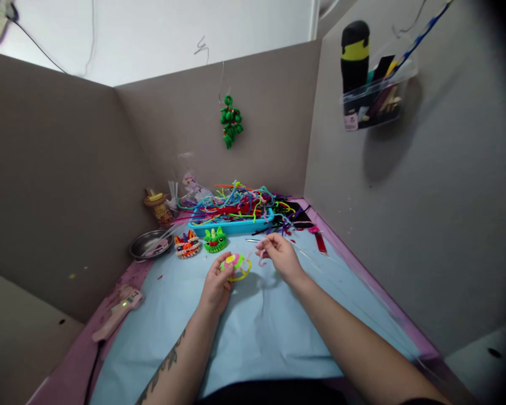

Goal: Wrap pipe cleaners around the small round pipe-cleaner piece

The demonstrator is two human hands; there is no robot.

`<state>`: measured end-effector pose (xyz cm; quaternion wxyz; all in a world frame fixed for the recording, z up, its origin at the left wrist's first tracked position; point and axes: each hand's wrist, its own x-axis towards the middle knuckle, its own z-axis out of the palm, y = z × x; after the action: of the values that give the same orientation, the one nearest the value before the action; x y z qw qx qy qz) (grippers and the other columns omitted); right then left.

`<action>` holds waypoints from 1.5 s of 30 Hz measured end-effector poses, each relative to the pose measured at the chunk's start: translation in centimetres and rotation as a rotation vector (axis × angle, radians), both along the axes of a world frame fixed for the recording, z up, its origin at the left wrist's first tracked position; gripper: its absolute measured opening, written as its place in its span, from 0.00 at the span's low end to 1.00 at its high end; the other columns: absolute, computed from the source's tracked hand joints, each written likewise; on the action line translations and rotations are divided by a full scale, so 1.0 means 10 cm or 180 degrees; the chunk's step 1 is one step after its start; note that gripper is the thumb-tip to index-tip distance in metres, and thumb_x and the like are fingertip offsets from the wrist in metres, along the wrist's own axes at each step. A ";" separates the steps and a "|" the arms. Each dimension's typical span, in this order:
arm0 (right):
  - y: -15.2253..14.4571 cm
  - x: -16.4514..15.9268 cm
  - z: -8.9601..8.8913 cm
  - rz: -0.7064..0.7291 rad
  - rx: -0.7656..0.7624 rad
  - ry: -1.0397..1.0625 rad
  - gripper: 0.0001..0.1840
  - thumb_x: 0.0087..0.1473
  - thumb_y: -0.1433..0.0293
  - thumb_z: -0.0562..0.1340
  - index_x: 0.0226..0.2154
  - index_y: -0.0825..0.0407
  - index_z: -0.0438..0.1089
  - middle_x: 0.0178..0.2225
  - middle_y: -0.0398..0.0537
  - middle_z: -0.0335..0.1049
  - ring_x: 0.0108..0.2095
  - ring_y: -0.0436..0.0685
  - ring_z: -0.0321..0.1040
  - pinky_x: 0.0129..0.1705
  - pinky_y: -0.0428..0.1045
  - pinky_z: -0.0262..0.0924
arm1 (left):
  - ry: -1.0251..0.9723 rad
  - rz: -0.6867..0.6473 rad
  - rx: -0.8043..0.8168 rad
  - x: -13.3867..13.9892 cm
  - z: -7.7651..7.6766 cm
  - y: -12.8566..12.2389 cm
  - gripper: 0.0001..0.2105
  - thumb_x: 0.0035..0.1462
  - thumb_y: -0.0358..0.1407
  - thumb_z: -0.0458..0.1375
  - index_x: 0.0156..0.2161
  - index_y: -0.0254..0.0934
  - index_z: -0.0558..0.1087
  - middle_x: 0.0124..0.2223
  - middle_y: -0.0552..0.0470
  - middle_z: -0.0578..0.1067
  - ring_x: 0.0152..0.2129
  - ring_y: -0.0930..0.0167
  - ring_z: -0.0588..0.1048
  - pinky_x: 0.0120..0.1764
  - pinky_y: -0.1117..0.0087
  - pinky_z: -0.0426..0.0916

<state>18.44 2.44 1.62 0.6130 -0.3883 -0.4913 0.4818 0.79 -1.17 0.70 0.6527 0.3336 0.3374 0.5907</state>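
Observation:
My left hand (220, 281) grips a small pipe-cleaner piece (236, 262) in yellow, pink and green, with a yellow loop hanging off its right side. Between the thumb and fingers of my right hand (280, 257) is a pale pink pipe cleaner (262, 257), its lower end curled. It reaches toward the piece in my left hand; whether the two are joined is too small to tell. Just behind my left hand sit a green pipe-cleaner animal head (215, 240) and an orange and cream one (187, 244).
A blue tray (231, 227) heaped with coloured pipe cleaners stands at the back. To the left are a metal bowl (150, 244) and a pink glue gun (118, 313) with a lit green light. A clear bin (375, 104) of tools hangs on the right wall.

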 end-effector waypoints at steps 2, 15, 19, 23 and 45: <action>0.01 0.00 -0.01 -0.0022 0.0121 0.0153 0.15 0.45 0.57 0.61 0.28 0.52 0.64 0.27 0.45 0.69 0.28 0.54 0.70 0.31 0.50 0.64 | -0.0099 -0.0076 -0.0033 -0.01 0.01 0.00 0.21 0.42 0.31 0.65 0.44 0.34 0.67 0.36 0.48 0.76 0.24 0.76 0.73 0.31 0.75 0.67; 0.07 0.00 -0.15 0.0471 -0.0126 -0.0683 0.05 0.44 0.69 0.59 0.27 0.52 0.61 0.22 0.41 0.65 0.23 0.50 0.64 0.28 0.47 0.59 | -0.1031 0.0134 -0.0182 -0.10 0.00 0.06 0.15 0.45 0.29 0.62 0.41 0.37 0.69 0.38 0.52 0.74 0.20 0.81 0.68 0.25 0.79 0.66; 0.12 0.10 -0.16 -0.0262 0.0257 -0.2569 0.06 0.52 0.73 0.51 0.32 0.50 0.63 0.25 0.43 0.67 0.26 0.50 0.62 0.30 0.45 0.51 | -0.0949 0.0361 -0.0047 -0.12 0.02 0.06 0.16 0.43 0.30 0.64 0.40 0.38 0.69 0.38 0.53 0.74 0.19 0.82 0.67 0.24 0.80 0.65; 0.20 0.32 -0.09 -0.0498 0.0366 -0.3654 0.06 0.52 0.73 0.53 0.31 0.51 0.66 0.31 0.47 0.70 0.31 0.53 0.63 0.32 0.46 0.49 | -0.0086 0.0546 -0.0016 -0.12 0.04 0.00 0.21 0.39 0.32 0.66 0.42 0.36 0.69 0.31 0.54 0.75 0.19 0.80 0.69 0.26 0.78 0.66; 0.31 0.91 0.04 0.0354 -0.0798 0.0820 0.09 0.46 0.76 0.59 0.34 0.53 0.70 0.28 0.49 0.74 0.27 0.50 0.71 0.28 0.44 0.65 | 0.0990 0.0335 0.0331 -0.34 -0.03 -0.08 0.24 0.35 0.33 0.67 0.41 0.35 0.66 0.37 0.47 0.76 0.30 0.68 0.75 0.35 0.70 0.68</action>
<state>27.52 5.53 2.02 0.5901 -0.3690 -0.3655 0.6181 -2.63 -1.95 0.41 0.5427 0.4361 0.4204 0.5819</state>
